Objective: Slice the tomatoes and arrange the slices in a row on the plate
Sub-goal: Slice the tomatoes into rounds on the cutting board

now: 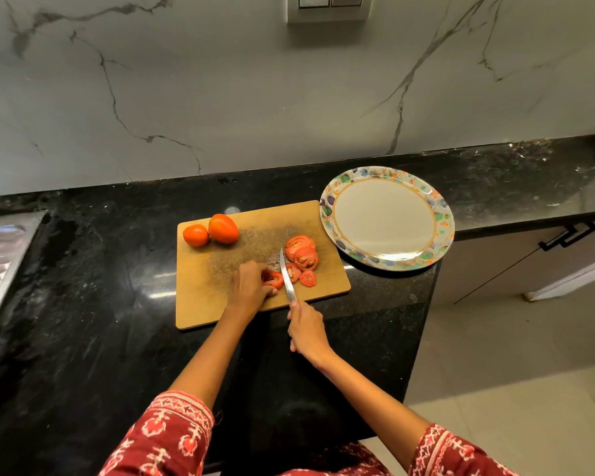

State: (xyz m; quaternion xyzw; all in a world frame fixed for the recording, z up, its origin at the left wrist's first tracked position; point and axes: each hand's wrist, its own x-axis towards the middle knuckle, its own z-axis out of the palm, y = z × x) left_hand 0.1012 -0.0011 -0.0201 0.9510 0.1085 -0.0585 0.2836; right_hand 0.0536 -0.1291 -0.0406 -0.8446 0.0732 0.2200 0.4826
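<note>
Your left hand (251, 286) pins the tomato piece (273, 280) on the board (220, 297), fingers curled around it to steady the cut. Your right hand (306, 329) grips the knife (287, 274). Slices (303, 257) wait beside the bare plate (385, 218).

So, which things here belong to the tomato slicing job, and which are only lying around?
Belong to the job:
left hand
right hand
knife
tomato piece
cut slices
two whole tomatoes
cutting board
plate

Just lying about:
wall socket
sink drainboard
</note>
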